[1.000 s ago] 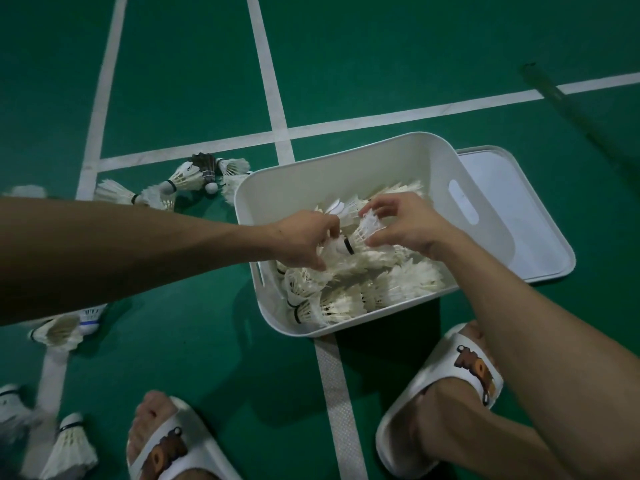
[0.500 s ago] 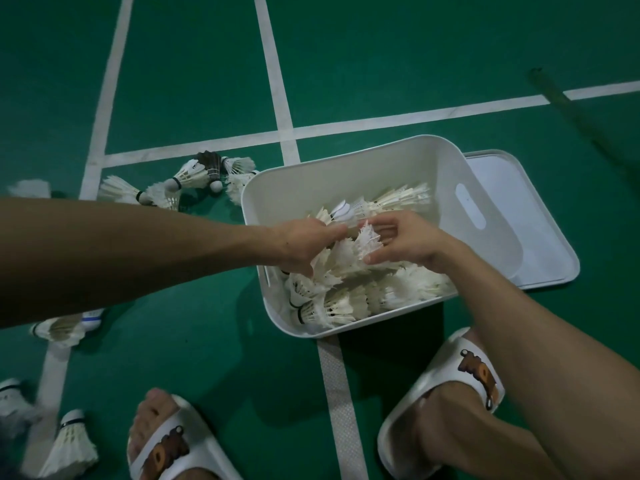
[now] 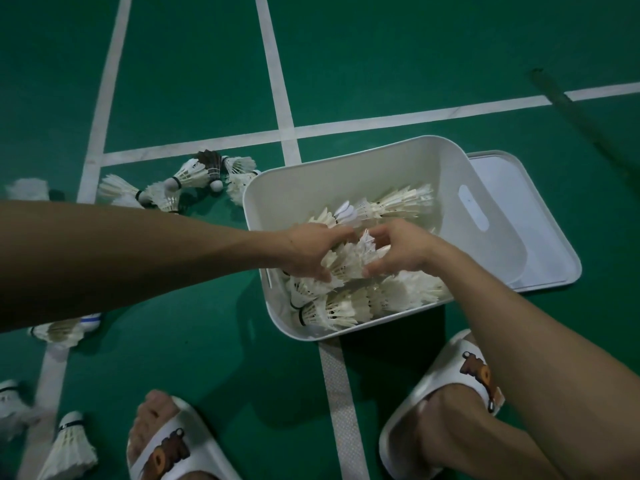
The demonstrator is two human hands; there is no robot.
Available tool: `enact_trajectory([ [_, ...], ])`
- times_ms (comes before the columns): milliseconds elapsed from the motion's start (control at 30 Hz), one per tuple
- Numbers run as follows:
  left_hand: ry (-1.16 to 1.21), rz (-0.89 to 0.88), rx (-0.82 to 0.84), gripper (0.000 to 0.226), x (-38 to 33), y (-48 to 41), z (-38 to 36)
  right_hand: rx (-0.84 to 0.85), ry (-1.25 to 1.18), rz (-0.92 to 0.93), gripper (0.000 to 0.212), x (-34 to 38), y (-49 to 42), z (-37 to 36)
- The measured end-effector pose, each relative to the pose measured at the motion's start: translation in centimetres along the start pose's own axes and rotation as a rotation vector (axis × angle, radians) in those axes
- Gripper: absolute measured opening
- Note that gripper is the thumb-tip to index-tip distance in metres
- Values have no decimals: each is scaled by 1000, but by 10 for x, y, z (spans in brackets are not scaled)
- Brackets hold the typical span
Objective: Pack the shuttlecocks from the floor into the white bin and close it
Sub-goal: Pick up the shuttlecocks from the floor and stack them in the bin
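Observation:
The white bin point(image 3: 346, 168) stands open on the green court floor, with several white shuttlecocks point(image 3: 349, 306) piled inside. My left hand point(image 3: 308, 249) and my right hand point(image 3: 401, 249) are both down in the bin, fingers curled around a small bunch of shuttlecocks point(image 3: 349, 259) between them. More shuttlecocks lie on the floor: a cluster point(image 3: 194, 176) left of the bin, one point(image 3: 62, 330) under my left forearm, and others point(image 3: 69, 445) at the bottom left. The bin's white lid point(image 3: 533, 220) lies flat on the floor behind the bin's right side.
My feet in white slippers point(image 3: 162, 448) point(image 3: 450, 386) stand close in front of the bin. White court lines point(image 3: 273, 81) cross the floor. A dark pole point(image 3: 581, 123) lies at the far right.
Both hands have lowered the bunch of shuttlecocks deeper into the bin's pile, and the view has shifted slightly.

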State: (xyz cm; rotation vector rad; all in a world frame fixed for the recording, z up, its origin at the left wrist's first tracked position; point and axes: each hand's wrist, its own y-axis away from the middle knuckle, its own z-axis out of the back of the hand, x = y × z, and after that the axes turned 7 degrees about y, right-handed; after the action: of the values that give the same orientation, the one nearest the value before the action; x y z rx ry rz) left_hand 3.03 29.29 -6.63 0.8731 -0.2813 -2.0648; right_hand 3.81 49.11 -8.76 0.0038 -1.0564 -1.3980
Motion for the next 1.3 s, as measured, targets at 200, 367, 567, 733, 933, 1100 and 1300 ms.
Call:
enact_trajectory([
  [200, -29, -2, -13, 72, 1, -3, 0, 48, -331, -34, 74, 2, 12, 14],
  [367, -48, -11, -45, 68, 2, 1, 1, 58, -298, 10, 74, 7, 7, 2],
  [567, -100, -27, -24, 53, 3, 3, -2, 73, -294, 5, 76, 6, 3, -3],
  [733, -108, -16, -2, 53, 1, 0, 0, 93, -231, -23, 75, 7, 4, -6],
  [933, -81, -21, 19, 58, 1, 3, 3, 60, -189, -19, 81, 12, 7, -1],
  [1100, 6, -10, -10, 63, 0, 7, 9, 12, -143, -1, 85, 14, 13, 8],
  [1300, -9, 6, -85, 60, -3, 12, 21, -35, 21, 8, 76, 24, 30, 21],
])
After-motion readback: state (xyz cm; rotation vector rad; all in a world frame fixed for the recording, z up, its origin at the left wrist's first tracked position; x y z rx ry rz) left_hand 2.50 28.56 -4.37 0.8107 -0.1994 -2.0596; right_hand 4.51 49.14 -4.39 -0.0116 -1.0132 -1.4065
